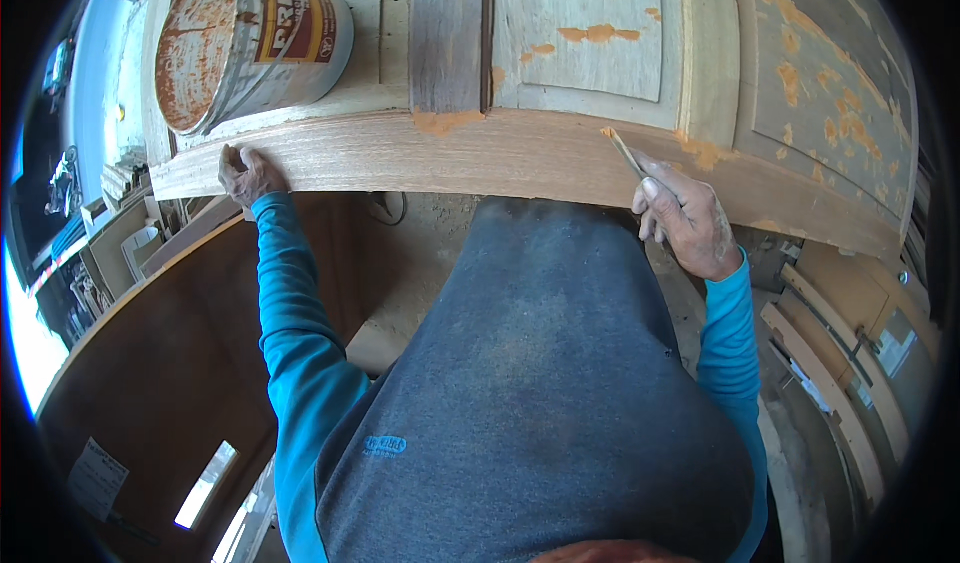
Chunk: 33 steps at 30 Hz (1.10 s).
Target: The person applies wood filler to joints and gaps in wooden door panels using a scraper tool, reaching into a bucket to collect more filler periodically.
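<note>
A panelled wooden door (350,153) lies flat in front of me, with orange filler patches (598,34) on its panels and joints. My right hand (688,218) is closed around a thin putty knife (628,153), seen nearly edge-on. A dab of orange filler is on its tip, which is over the door's near rail; I cannot tell if it touches. My left hand (250,176) has its fingers curled at the near edge of the same rail, further left. Beyond it, a white bucket (300,23) smeared inside with orange filler lies tipped on its side on the door.
A curved brown wooden board (190,363) stands at the lower left. Wood offcuts (130,233) are piled beyond it. To the lower right, wooden frame pieces (830,393) lean together. A dark cable loop (388,208) shows below the door's near edge.
</note>
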Each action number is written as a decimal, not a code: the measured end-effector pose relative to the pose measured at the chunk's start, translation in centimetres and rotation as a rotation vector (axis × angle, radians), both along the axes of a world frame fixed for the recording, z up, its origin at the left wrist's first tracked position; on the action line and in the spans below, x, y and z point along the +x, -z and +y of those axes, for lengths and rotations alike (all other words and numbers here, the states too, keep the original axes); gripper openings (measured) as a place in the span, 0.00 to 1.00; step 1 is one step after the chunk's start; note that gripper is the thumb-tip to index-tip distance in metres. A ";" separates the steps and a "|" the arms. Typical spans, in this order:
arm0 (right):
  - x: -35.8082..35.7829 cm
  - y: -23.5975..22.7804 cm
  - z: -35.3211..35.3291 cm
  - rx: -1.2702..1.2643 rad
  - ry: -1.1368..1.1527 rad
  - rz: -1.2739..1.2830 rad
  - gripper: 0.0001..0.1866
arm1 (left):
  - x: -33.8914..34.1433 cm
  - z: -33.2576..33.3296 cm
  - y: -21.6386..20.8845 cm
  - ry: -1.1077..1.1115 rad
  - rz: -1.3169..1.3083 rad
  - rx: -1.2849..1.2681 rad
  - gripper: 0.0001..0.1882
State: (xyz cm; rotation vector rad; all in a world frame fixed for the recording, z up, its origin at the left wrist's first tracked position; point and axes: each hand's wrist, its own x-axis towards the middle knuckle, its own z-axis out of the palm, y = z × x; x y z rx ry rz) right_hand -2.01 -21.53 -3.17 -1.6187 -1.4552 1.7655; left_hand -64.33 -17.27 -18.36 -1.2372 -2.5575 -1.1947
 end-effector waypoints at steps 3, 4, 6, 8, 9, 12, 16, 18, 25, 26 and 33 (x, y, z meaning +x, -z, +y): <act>-0.7 1.0 -5.0 0.061 0.223 0.023 0.23 | -0.3 -0.5 0.3 0.061 -0.006 0.036 0.24; -1.1 1.5 -6.7 0.170 0.285 -0.058 0.23 | -1.0 -0.8 0.6 0.070 0.036 -0.009 0.25; -2.3 3.0 -9.8 0.386 0.397 -0.223 0.22 | -0.4 -0.5 0.3 0.064 -0.040 -0.003 0.25; -3.2 5.2 -12.3 0.520 0.470 -0.443 0.24 | -0.3 -0.4 0.3 0.078 0.019 -0.029 0.23; -3.5 6.3 -13.2 0.543 0.507 -0.516 0.24 | 0.0 -0.3 0.1 0.078 0.024 -0.042 0.23; -4.8 8.3 -13.9 0.585 0.657 -0.559 0.25 | -0.2 -0.2 0.4 0.100 0.065 -0.044 0.23; -5.0 11.9 -13.8 0.697 0.655 -0.708 0.26 | -2.6 0.1 1.9 0.148 0.172 -0.052 0.24; -5.1 14.5 -15.2 0.823 0.562 -0.828 0.26 | -3.3 0.0 2.1 0.178 0.180 -0.052 0.24; -5.5 16.6 -24.3 0.459 0.629 -0.686 0.24 | -0.4 -0.2 0.4 0.174 0.176 -0.060 0.25; -5.9 13.2 -23.8 0.466 0.626 -0.708 0.24 | 0.1 -1.1 -0.1 0.179 0.182 -0.089 0.25; -1.7 2.6 -19.1 0.528 0.306 -0.856 0.22 | -1.1 -0.8 0.8 0.192 0.218 -0.062 0.21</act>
